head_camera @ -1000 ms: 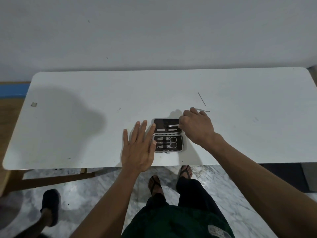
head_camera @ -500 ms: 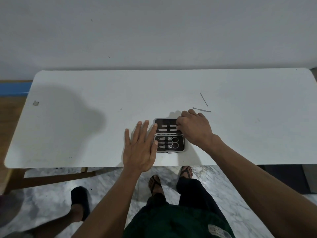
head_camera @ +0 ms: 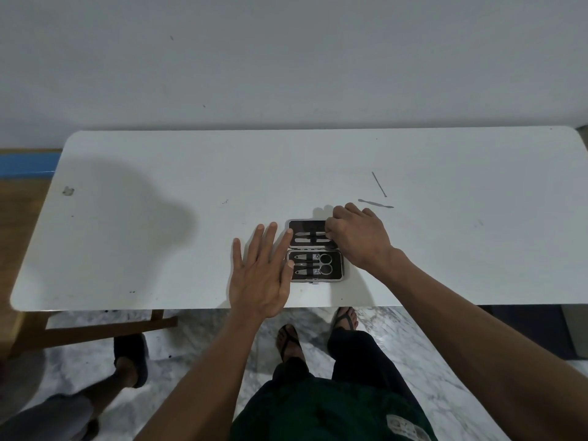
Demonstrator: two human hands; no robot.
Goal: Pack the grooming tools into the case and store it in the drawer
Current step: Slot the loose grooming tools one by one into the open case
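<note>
An open black grooming case (head_camera: 307, 225) lies flat near the front edge of the white table (head_camera: 159, 237). Its near half holds scissors and clippers (head_camera: 313, 265). Its far half holds two thin metal tools (head_camera: 308, 237) under an elastic strap. My right hand (head_camera: 356, 238) rests over the right end of the far half, fingertips pinched on the end of the upper thin tool. My left hand (head_camera: 264, 272) lies flat with fingers spread, touching the case's left edge. Two loose tools remain on the table: a flat metal pusher (head_camera: 375, 203) and a thin pick (head_camera: 379, 184).
The table stands against a plain wall. Another person's leg and dark shoe (head_camera: 130, 361) are on the marble floor at the lower left. A wooden frame (head_camera: 105, 329) shows under the table's left end. My own sandalled feet (head_camera: 288, 342) are below the table edge.
My right hand has pushed the thin tool leftwards into the far half of the case, under the strap. My left hand has stayed against the case. The other person's foot moved right.
</note>
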